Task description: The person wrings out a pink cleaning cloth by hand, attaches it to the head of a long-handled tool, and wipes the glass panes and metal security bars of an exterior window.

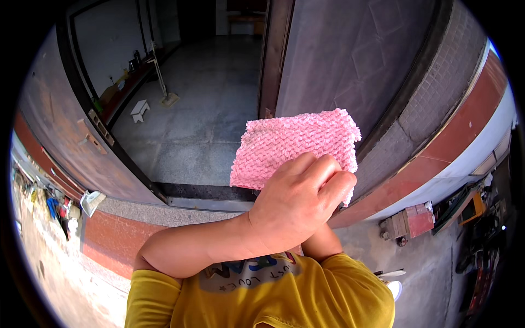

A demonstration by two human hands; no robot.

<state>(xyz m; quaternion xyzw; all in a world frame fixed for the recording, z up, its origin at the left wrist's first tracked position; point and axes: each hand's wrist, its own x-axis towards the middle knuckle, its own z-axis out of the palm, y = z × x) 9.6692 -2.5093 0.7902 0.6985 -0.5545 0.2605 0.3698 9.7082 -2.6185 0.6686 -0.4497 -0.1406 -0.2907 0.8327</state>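
A pink, nubbly cleaning cloth (293, 139) is spread in front of the right door leaf's edge, its lower right corner gathered in my left hand (297, 194). The fingers of that hand curl over the cloth, and its thumb is hidden. My left forearm crosses my chest towards the right. My right forearm (324, 242) runs up behind the left wrist, so my right hand is hidden. Behind the cloth stands the right door leaf (328, 61), with raised diamond shapes. The left door leaf (57, 123) carries a handle and a lock plate.
Through the doorway are a white stool (140, 110), a mop (164, 92) and a ledge with several items. A metal threshold (209, 204) crosses the opening. A dustpan (91, 201) hangs or stands at left. Stacked blocks and a red box (418, 220) are at right.
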